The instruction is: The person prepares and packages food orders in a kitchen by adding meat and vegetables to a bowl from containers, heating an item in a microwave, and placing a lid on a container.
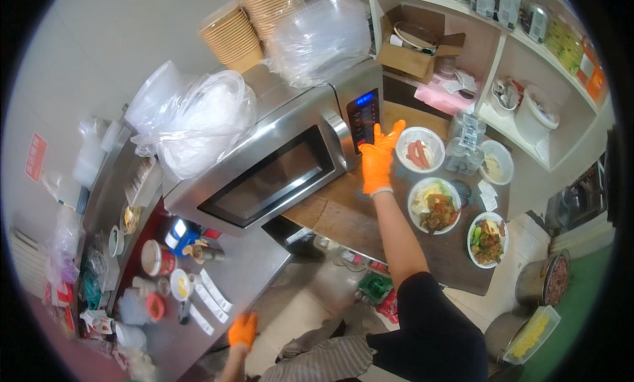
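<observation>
In an orange glove, my right hand (380, 159) is at the control panel (364, 117) of a stainless steel microwave oven (267, 154). Its fingers are apart with nothing in them, and some fingertips seem to touch the panel's lower part. The microwave door is closed and its display glows blue. Just right of this hand is a white bowl with sausages (420, 153). Below that sits a bowl of food with a browned topping (434, 206). My left hand (242, 330), gloved in orange too, hangs beside the steel counter's edge; its fingers are blurred.
Another filled bowl (488, 239) stands near the wooden table's (342, 223) right edge, beside paper slips (488, 196) and shrink-wrapped cans (465, 141). Plastic-wrapped containers (198, 119) and stacked paper bowls (233, 37) top the microwave. Paper strips (210, 300) lie on the steel counter (242, 263).
</observation>
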`<state>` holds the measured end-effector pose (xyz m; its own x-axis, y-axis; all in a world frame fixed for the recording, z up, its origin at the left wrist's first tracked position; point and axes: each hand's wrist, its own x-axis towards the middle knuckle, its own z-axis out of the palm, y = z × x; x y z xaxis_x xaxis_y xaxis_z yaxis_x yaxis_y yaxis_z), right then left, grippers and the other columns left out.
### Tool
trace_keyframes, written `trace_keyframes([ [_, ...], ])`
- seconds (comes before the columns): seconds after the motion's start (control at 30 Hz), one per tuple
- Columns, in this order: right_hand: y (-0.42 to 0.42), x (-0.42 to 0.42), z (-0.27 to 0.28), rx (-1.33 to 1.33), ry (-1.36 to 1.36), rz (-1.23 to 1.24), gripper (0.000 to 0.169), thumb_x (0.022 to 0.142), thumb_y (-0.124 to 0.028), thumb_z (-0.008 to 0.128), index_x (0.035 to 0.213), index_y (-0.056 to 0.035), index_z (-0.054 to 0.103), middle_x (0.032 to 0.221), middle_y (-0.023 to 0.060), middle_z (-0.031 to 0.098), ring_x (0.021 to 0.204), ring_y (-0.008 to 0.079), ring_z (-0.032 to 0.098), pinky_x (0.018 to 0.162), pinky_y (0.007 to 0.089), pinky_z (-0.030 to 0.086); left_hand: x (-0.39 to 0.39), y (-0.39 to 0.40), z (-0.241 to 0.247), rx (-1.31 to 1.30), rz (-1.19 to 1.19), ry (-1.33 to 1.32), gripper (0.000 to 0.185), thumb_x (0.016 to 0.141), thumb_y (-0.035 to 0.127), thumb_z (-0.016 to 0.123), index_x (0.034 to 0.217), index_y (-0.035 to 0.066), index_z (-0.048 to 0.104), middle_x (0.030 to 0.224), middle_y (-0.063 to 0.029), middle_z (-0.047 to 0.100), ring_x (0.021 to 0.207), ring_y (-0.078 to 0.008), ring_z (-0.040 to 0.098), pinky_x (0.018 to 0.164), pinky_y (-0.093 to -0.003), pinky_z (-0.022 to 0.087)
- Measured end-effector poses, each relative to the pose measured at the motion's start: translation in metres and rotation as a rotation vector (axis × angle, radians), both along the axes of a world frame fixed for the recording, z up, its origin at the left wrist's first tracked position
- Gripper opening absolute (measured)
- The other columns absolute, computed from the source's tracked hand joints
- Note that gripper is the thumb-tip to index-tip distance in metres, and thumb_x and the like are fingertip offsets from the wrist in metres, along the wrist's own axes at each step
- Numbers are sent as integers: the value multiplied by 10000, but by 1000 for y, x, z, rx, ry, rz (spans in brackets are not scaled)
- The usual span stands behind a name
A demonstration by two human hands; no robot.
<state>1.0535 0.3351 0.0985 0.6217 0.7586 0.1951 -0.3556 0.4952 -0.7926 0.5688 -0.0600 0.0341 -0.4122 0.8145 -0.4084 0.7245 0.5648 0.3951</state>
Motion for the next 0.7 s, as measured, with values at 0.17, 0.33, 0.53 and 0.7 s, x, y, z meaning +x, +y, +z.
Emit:
trace_keyframes([
  [0.17,12,-17,1,-38,-92,-60,1159,752,216,530,1700,-156,-22,1763,68,57,1550,337,326,1118,358,420,-116,-252,-63,-337,63,289,275,986,238,610,1159,34,674,1014,-225,721,975,-390,698,858,-500,551],
  [0.33,30,32,-54,-165,-273,3,884,882,-95,536,1660,-96,114,1692,155,252,1503,336,379,1188,419,326,-104,-341,-75,-697,194,152,236,998,227,595,1028,20,704,900,-194,729,902,-352,730,741,-494,564],
  [0.53,-22,28,-16,-181,20,176,731,1077,-565,406,1572,-28,398,1609,232,423,1512,385,337,1274,551,192,-80,-460,-93,-407,637,135,491,995,442,579,1281,62,698,1313,-207,694,1309,-359,606,1084,-437,461],
  [0.7,-116,-55,13,54,-305,-52,539,1068,-224,523,1558,-35,408,1440,250,520,1265,437,557,1105,525,467,-52,-342,-64,-329,527,21,580,1028,563,451,1124,87,769,1181,-165,751,1113,-358,679,1036,-435,460],
])
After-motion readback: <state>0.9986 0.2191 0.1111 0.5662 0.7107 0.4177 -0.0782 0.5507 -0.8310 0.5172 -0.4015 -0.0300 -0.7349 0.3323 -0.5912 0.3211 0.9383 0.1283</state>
